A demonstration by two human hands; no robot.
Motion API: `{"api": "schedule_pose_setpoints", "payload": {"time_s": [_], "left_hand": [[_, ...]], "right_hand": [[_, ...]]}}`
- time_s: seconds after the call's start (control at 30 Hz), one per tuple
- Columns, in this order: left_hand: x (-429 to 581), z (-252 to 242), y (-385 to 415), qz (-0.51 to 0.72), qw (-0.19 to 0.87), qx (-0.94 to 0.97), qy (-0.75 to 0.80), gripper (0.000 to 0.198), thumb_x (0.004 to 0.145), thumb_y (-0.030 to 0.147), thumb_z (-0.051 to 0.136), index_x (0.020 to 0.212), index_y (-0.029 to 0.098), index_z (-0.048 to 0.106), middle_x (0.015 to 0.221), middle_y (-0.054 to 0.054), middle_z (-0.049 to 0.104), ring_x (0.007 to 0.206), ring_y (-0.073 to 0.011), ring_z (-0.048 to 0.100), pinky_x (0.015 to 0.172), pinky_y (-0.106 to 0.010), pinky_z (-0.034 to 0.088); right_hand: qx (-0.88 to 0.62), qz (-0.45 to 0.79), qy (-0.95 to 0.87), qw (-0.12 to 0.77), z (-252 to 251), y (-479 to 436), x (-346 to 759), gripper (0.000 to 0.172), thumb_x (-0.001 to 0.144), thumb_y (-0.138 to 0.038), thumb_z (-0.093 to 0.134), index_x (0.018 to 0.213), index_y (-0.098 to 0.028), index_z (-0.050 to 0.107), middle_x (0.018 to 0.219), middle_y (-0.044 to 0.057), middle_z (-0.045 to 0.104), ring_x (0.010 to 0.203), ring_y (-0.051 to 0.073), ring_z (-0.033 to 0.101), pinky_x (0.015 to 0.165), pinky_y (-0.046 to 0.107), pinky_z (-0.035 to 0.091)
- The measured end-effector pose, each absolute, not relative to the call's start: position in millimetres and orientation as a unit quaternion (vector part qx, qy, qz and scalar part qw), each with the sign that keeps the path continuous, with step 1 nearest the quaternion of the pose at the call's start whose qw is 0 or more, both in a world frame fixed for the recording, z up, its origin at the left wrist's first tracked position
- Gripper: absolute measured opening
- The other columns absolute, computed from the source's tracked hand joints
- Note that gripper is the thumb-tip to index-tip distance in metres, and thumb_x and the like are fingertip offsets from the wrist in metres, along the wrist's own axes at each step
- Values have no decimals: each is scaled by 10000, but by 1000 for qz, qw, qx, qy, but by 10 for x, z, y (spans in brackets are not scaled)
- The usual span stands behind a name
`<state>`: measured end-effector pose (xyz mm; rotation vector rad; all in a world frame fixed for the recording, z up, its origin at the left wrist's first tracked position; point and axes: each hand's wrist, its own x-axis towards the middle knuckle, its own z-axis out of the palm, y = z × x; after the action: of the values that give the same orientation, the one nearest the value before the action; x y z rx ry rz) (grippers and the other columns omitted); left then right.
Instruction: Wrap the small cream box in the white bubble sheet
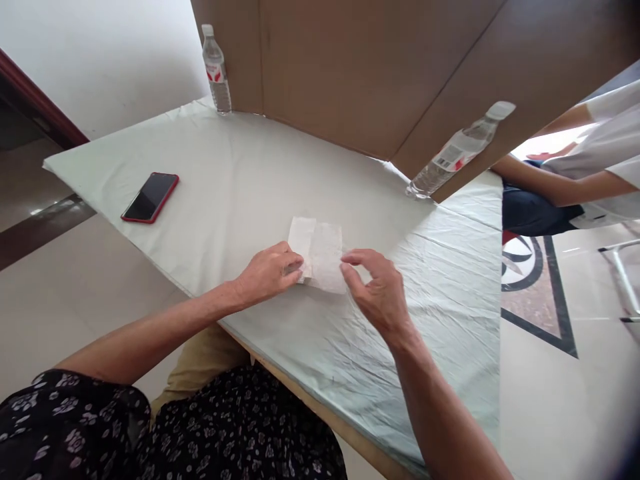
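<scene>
A thin white sheet (327, 257), which looks like tissue or paper, lies on the pale cloth-covered table, with a narrower, more opaque layer along its left part. My left hand (273, 272) is closed at the sheet's left edge, thumb and fingers pinching it. At the right edge, my right hand (377, 283) has its thumb and forefinger closed together on the sheet's border. The sheet lies nearly flat between both hands.
A phone with a red case (151, 197) lies at the left. Water bottles stand at the back left (217, 73) and right (457, 155) against a brown cardboard panel (330, 73). Another person's arm (555, 183) shows at the right, beyond the table (240, 173).
</scene>
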<state>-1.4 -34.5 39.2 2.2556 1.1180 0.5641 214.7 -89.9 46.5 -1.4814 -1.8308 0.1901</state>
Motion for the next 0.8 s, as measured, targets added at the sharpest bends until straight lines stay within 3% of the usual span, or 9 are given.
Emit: {"api": "schedule_pose_setpoints", "payload": {"time_s": [0.13, 0.27, 0.47, 0.6, 0.8], "left_hand": [[-22, 280, -401, 238, 139, 882, 381, 183, 904, 207, 549, 971, 162, 713, 996, -93, 638, 853, -182, 592, 717, -284, 459], [-12, 211, -434, 258, 78, 897, 350, 195, 919, 163, 501, 963, 155, 691, 1055, -103, 640, 893, -190, 583, 754, -293, 459], [18, 211, -427, 242, 53, 903, 352, 204, 931, 177, 481, 990, 161, 675, 1042, -99, 633, 914, -202, 570, 789, -308, 455], [29, 232, -407, 228, 55, 907, 351, 224, 930, 174, 469, 998, 166, 682, 1029, -95, 621, 892, -197, 554, 771, -304, 451], [34, 228, -395, 213, 57, 910, 350, 218, 919, 177, 481, 997, 173, 685, 1026, -89, 602, 879, -190, 539, 757, -295, 445]], "right_hand": [[-707, 185, -619, 290, 435, -1046, 2428, 308, 859, -442, 621, 1051, -205, 660, 954, 71, 740, 727, 208, 668, 720, 368, 491], [-738, 271, -572, 233, 318, -1087, 2462, 596, 852, -551, 610, 1295, -156, 560, 941, 78, 731, 672, 200, 658, 708, 366, 498], [-724, 309, -548, 285, 166, -858, 2237, 786, 816, -586, 653, 1435, -142, 459, 838, 62, 693, 643, 221, 653, 613, 355, 519], [-726, 340, -506, 319, 120, -776, 2133, 857, 772, -507, 699, 1486, -148, 389, 920, 88, 689, 604, 197, 617, 511, 336, 516], [-660, 388, -467, 443, 67, -815, 2056, 807, 750, -423, 707, 1448, -166, 395, 828, 27, 688, 688, 193, 636, 522, 290, 523]]}}
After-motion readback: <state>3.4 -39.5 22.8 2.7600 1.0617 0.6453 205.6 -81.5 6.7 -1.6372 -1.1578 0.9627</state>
